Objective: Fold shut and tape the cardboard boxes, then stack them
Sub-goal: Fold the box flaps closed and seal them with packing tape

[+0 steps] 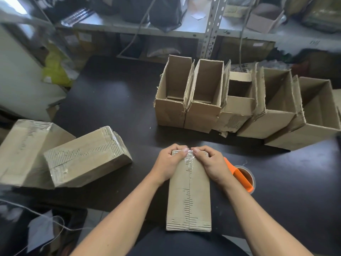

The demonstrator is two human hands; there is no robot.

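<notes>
- Dark table (120,100); shelving behind.
- Closed box (189,191) at near edge, centre, seam taped.
- Left hand (170,163) and right hand (210,164): each grip curled over far end, thumbs pressing tape (190,156) down.
- Tape dispenser (243,177) just right.
- 2 sealed boxes (86,156) near left edge; open boxes (203,100) at far right.
- Step, likely: finishing tape. Next: stack it with sealed ones.

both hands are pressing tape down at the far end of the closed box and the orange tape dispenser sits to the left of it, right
Not quite. The head view shows the orange tape dispenser to the right of the closed box, not the left. Both the left hand and right hand do press tape at its far end.
</notes>
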